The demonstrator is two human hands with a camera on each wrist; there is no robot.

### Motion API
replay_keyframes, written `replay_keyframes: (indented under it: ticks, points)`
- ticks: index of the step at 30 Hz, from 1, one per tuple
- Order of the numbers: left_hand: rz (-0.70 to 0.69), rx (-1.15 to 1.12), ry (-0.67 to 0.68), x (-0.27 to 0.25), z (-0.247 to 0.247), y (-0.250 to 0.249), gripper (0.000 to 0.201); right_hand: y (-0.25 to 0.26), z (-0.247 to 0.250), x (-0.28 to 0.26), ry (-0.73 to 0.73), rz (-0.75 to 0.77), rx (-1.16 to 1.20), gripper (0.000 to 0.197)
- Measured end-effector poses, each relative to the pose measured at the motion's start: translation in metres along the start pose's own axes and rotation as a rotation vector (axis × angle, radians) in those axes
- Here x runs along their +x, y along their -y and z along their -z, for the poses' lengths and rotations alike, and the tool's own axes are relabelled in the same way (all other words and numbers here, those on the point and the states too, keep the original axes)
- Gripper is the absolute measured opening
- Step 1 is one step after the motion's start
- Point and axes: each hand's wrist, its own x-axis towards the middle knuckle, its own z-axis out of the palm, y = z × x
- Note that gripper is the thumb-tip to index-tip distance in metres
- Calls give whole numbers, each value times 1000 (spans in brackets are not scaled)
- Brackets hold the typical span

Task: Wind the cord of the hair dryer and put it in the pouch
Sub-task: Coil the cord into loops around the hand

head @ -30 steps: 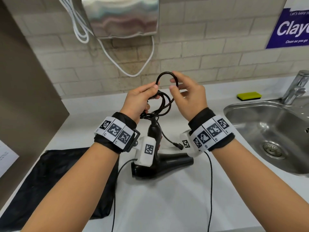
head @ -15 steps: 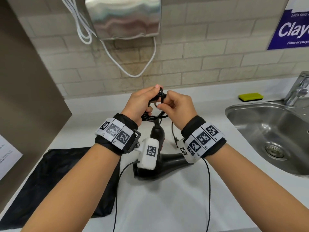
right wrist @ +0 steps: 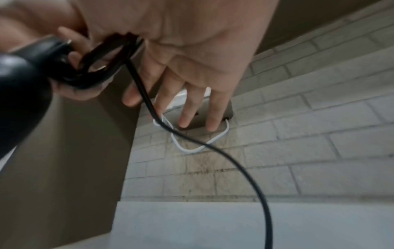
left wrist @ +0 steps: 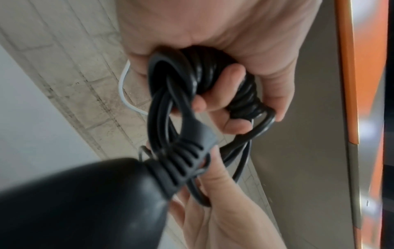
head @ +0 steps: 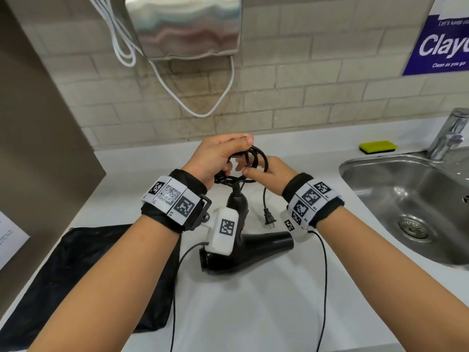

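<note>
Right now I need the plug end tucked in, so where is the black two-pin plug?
In the head view the black two-pin plug dangles below the right hand, between the black hair dryer's handle and the right wrist.

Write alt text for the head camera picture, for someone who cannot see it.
Two hands hold a coiled black cord above a white counter: the left hand grips the loops, the right hand steadies them. Its plug dangles beside the black hair dryer; a black pouch lies left, a steel sink right.

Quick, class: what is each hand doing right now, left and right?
Left hand: closed, gripping the coiled cord of the hair dryer.
Right hand: touching the same coil, fingers mostly straight; whether it pinches the cord cannot be told.
</note>
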Motion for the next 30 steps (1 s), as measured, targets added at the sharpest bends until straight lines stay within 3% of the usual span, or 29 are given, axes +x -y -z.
replay_keyframes:
  ticks: [4,7,11,16,22,25,30]
  points:
    - [12,-19,14,2,5,2,8,3,-4,1,29,-10,20,22]
    - [16,-19,3,2,11,2,8,-5,0,1,-28,55,-21,48]
    - [7,11,-12,7,19,6,10,-11,11,1,-102,-9,125,31]
    - [-68,89,-32,5,9,4,8,-9,24,8,-244,12,-8,15]
    - [-78,228,24,3,3,0,5,8,38,9,-485,166,-138,20]
    - [-52,277,37,1,-2,-3,3,18,40,8,-522,203,-164,19]
    - [-44,285,103,-2,-8,-4,16,27,41,5,-532,276,-202,17]
